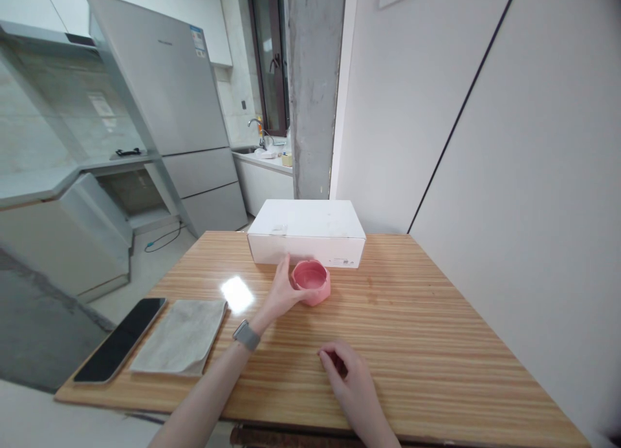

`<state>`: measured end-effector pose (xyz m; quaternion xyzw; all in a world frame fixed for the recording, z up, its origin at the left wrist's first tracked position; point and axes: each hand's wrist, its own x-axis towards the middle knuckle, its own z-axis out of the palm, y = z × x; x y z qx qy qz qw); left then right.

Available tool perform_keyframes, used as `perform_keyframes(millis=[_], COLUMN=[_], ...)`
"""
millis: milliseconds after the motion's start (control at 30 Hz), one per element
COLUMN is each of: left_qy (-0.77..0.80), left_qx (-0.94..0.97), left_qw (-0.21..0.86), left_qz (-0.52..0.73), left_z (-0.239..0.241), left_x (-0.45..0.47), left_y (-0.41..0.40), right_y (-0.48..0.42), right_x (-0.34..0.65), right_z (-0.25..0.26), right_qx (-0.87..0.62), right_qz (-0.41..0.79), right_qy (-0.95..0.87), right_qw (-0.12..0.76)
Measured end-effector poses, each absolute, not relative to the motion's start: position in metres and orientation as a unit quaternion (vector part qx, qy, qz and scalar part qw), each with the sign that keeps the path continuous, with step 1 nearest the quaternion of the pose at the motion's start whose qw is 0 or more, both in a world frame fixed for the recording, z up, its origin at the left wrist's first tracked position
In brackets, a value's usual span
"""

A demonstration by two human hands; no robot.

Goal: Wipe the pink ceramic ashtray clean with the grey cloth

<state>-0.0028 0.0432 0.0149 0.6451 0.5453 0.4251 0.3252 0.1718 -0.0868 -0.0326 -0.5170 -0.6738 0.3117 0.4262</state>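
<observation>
A pink ashtray [316, 295] with faceted sides and notches in its rim stands upright on the wooden table, just in front of a white box. My left hand [282, 291], wearing a grey-banded watch on the wrist, grips it from the left. The thumb lies along the near side, and the other fingers reach toward the far side, where their tips are partly hidden. Closer to the table's front edge rests my right hand [348, 373], its fingers curled in and thumb near the fingertips. Nothing shows in it, and it is apart from the ashtray.
The white box [306, 249] lies across the table's far end. To the left are a folded grey cloth [182, 337] and a black flat-screened device [121, 342]. A white wall [524, 196] borders the table's right side. Beyond stands a grey refrigerator [160, 79].
</observation>
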Motion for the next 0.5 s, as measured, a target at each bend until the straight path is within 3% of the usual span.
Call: perform_keyframes(millis=[133, 267, 367, 500], left_qy=[0.616, 0.762, 0.791, 0.813], left_qx=[0.694, 0.646, 0.609, 0.578], left_qw=[0.161, 0.007, -0.033, -0.034], left_qz=[0.335, 0.052, -0.046, -0.054], left_z=[0.032, 0.034, 0.026, 0.018], left_x=[-0.048, -0.102, -0.125, -0.125], left_y=[0.007, -0.047, -0.077, -0.092], right_y=[-0.087, -0.087, -0.087, -0.086], right_x=[0.172, 0.172, 0.172, 0.173], right_z=[-0.033, -0.034, -0.036, -0.038], right_qx=[-0.517, -0.519, -0.52, -0.523], right_qz=[0.311, 0.309, 0.309, 0.311], right_qy=[-0.671, -0.675, -0.677, -0.677], right_qw=[0.432, 0.423, 0.419, 0.414])
